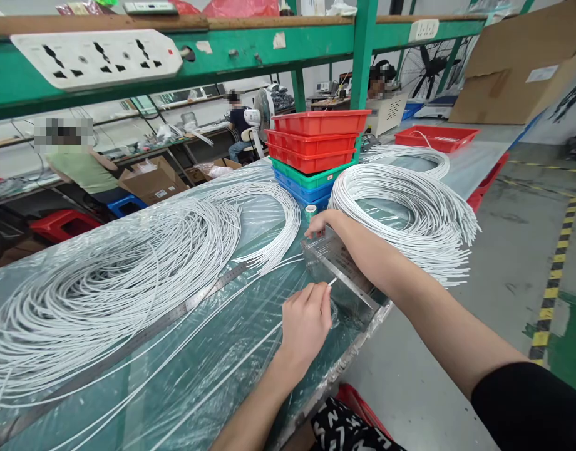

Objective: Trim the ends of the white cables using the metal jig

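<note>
My left hand [305, 324] is closed in a pinch on the end of a thin white wire [250, 354] that runs back across the plastic-covered bench. The wire's tip points at a metal cutter block [337, 275] fixed at the bench's near edge. My right hand [322, 222] rests on the far top of that block, fingers curled down on it. A long steel ruler [208, 293] lies taped along the bench toward the block.
A big coil of white wires [104, 282] fills the left of the bench; another coil [410, 213] lies right of the block. Stacked red, green and blue trays [316, 150] stand behind. Other people sit at benches far left. A power strip [97, 57] hangs overhead.
</note>
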`<state>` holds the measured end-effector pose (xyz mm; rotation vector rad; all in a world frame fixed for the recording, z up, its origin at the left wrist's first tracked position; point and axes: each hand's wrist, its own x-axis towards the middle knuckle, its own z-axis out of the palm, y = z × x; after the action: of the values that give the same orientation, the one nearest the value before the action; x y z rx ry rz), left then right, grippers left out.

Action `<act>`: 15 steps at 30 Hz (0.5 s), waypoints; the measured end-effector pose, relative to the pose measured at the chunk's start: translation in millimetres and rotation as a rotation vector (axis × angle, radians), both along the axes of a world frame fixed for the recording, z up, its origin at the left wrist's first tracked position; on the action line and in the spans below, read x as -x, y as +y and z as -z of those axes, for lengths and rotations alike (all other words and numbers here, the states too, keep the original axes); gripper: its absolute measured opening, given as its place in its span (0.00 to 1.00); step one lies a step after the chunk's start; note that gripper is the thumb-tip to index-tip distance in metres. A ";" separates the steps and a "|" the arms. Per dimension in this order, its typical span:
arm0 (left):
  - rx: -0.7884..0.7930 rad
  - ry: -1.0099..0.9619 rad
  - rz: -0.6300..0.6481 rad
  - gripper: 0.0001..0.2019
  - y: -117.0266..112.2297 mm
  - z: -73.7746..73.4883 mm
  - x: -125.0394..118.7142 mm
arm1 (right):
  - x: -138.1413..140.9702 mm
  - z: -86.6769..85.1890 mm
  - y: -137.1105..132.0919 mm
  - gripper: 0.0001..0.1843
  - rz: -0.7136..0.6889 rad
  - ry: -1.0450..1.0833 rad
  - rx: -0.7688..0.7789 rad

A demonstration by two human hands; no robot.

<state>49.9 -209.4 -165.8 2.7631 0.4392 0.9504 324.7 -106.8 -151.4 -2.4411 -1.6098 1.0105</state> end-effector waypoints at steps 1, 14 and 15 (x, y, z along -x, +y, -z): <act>-0.002 -0.003 0.002 0.13 -0.2 -0.1 -0.2 | 1.4 -2.3 -1.2 0.11 0.010 0.007 0.014; -0.004 -0.009 0.004 0.12 -0.9 2.5 0.6 | 8.5 -12.9 -4.4 0.14 -0.004 0.028 0.041; -0.002 -0.006 0.004 0.12 -1.0 2.3 0.5 | 8.2 -12.7 -4.4 0.14 -0.006 0.028 0.028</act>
<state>49.4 -210.3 -168.1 2.7611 0.4321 0.9583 316.5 -111.2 -138.7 -2.4297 -1.6068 1.0697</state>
